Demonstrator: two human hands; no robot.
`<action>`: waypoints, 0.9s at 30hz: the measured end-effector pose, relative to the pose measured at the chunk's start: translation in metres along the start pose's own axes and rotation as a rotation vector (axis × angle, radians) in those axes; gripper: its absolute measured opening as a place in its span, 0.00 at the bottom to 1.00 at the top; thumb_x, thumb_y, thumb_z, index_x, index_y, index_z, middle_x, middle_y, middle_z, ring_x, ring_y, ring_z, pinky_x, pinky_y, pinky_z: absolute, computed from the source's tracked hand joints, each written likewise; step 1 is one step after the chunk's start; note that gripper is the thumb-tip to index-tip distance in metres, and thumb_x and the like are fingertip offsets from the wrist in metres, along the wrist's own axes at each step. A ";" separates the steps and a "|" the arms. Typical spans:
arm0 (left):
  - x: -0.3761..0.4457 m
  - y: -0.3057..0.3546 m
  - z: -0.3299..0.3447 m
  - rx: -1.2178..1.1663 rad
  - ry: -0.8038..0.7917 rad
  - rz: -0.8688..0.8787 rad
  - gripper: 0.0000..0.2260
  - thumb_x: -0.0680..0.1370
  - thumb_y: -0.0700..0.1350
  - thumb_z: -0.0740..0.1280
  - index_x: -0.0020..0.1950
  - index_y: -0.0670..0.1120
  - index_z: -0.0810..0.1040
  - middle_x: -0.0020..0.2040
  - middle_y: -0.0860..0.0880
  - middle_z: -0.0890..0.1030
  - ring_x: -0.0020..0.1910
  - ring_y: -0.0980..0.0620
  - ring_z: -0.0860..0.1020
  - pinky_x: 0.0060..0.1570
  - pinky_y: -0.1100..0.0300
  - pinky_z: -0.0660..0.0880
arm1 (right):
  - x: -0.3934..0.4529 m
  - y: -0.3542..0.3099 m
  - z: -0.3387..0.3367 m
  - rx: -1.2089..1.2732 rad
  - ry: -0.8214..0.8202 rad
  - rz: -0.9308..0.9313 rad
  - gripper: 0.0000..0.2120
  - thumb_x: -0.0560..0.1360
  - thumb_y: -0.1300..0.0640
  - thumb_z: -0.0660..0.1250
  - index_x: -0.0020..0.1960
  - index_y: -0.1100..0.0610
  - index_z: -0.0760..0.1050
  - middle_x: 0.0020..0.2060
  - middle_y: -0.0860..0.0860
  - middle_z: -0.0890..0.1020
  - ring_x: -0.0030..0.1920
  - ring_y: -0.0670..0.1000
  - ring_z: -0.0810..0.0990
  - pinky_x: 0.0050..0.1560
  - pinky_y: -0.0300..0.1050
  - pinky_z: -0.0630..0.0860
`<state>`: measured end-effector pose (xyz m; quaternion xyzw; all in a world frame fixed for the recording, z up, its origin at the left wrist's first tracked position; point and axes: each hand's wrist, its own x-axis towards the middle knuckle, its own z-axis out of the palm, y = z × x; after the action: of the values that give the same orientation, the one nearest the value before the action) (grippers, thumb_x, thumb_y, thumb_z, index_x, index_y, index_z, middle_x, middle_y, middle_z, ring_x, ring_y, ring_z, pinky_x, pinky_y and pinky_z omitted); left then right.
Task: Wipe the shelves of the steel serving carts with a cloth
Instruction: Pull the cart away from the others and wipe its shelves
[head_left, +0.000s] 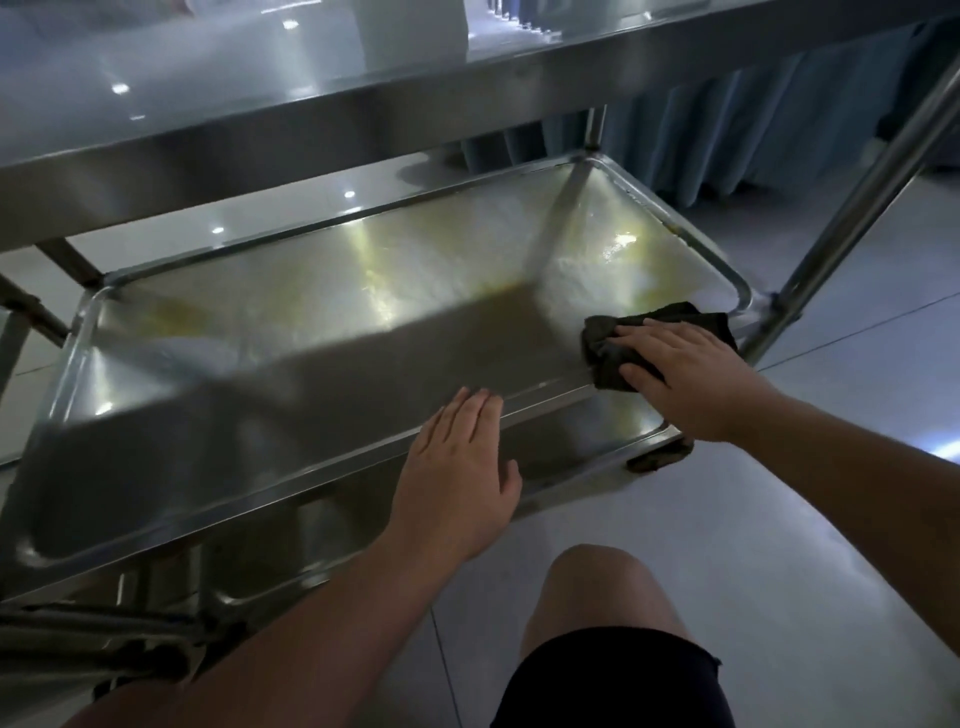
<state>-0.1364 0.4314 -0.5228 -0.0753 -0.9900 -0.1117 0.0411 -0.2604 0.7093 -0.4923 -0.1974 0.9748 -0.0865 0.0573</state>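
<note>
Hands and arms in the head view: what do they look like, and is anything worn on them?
Both forearms are bare up to the frame edge: no sleeves show. The left hand and right hand wear no gloves, and no watch, ring or wristband is visible. Lower down, dark shorts with a rough hem show above a bare knee.

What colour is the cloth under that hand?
The cloth under the right hand is dark, nearly black, seen in the head view.
</note>
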 end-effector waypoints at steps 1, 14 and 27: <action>0.003 0.001 -0.001 0.008 0.023 -0.005 0.29 0.83 0.57 0.59 0.82 0.47 0.63 0.82 0.48 0.65 0.84 0.50 0.57 0.82 0.54 0.52 | 0.001 0.007 -0.003 0.007 -0.012 0.032 0.27 0.84 0.39 0.49 0.82 0.43 0.60 0.81 0.45 0.64 0.82 0.48 0.54 0.81 0.52 0.47; 0.046 -0.002 0.010 0.187 -0.073 0.262 0.38 0.83 0.67 0.49 0.87 0.49 0.42 0.87 0.52 0.42 0.84 0.54 0.38 0.82 0.55 0.39 | 0.044 0.064 -0.026 -0.033 -0.044 0.295 0.24 0.83 0.39 0.46 0.67 0.51 0.71 0.68 0.56 0.76 0.66 0.60 0.74 0.71 0.62 0.69; 0.048 -0.006 0.013 0.198 -0.059 0.297 0.40 0.82 0.69 0.54 0.87 0.47 0.53 0.87 0.51 0.49 0.85 0.52 0.43 0.81 0.51 0.45 | 0.192 0.059 -0.038 0.007 0.017 0.263 0.30 0.86 0.42 0.45 0.84 0.54 0.55 0.84 0.51 0.55 0.83 0.56 0.52 0.82 0.59 0.49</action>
<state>-0.1851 0.4354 -0.5316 -0.2197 -0.9749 -0.0039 0.0353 -0.4636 0.6931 -0.4812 -0.0669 0.9924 -0.0833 0.0603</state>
